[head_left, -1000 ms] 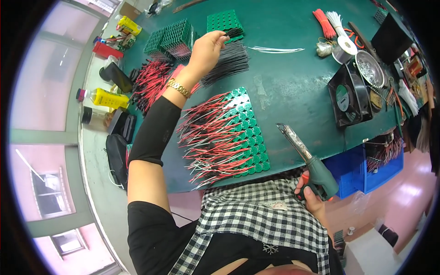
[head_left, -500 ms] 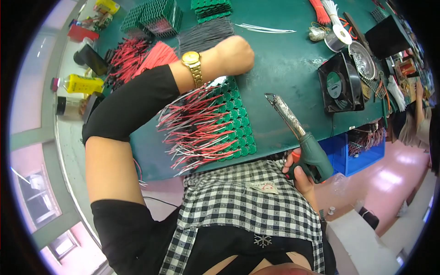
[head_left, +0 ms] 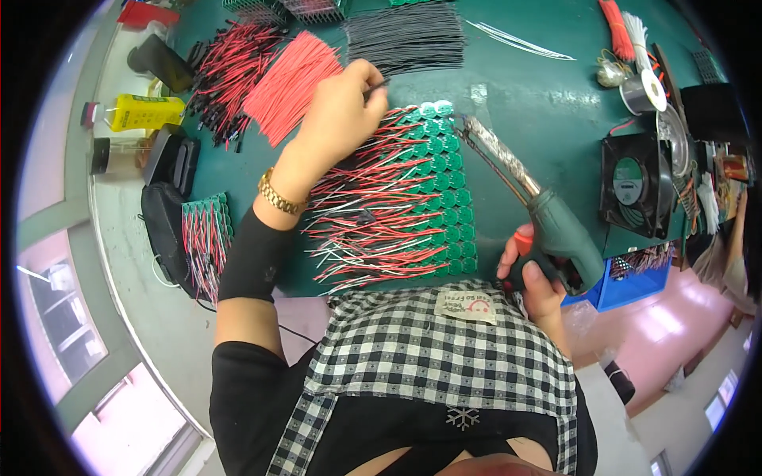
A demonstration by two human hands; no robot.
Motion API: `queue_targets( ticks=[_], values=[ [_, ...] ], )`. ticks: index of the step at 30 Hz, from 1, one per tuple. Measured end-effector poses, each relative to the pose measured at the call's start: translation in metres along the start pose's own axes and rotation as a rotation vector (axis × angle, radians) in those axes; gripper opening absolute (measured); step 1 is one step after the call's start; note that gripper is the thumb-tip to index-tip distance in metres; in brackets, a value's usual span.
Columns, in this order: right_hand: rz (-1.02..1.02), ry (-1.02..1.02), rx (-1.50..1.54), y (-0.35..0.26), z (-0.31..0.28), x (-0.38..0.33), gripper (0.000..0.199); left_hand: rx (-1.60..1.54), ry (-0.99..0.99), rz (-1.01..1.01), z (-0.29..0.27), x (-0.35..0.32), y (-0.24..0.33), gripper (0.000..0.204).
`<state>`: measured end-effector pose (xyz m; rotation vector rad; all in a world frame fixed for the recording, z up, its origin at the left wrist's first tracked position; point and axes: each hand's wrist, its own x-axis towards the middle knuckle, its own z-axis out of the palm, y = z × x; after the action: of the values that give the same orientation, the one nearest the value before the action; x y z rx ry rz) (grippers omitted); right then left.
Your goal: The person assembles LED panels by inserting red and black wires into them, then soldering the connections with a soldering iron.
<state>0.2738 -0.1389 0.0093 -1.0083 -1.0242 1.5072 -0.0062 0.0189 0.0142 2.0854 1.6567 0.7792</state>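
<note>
Circuit board sheet: We see a panel of green round boards (head_left: 456,198) at the centre of the frame, below and to the right of the left hand and above and to the left of the right hand.
Attached wires: Red, black and white wires (head_left: 369,214) fan leftward from the panel.
Left hand: This hand (head_left: 337,111), upper centre, hangs over the wires' top end, fingers drawn narrow. A dark sliver (head_left: 379,84) shows at the fingertips; we cannot tell whether it is held.
Right hand: This hand (head_left: 540,289), right of lower centre, is wrapped around the handle of a green pistol-shaped tool (head_left: 563,230).
Tool tip: It points up and left, close beside the panel's upper right edge; we cannot tell if they touch.
Loose wires: Red wires (head_left: 294,83) and black wires (head_left: 405,40) lie sorted across the top of the green surface (head_left: 540,103).
Right side: A black fan (head_left: 637,182) stands upright.
</note>
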Motion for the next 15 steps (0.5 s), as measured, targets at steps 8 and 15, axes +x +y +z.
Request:
queue_targets(
  ticks=[8, 15],
  values=[
    [0.010, -0.003, -0.174, -0.010, 0.010, 0.029, 0.046, -0.229, 0.018, 0.089, 0.019, -0.015, 0.016, 0.013],
    [0.082, 0.058, -0.145, -0.001, 0.012, 0.017, 0.049, -0.303, 0.079, 0.011, 0.025, -0.017, 0.010, 0.012]
  ],
)
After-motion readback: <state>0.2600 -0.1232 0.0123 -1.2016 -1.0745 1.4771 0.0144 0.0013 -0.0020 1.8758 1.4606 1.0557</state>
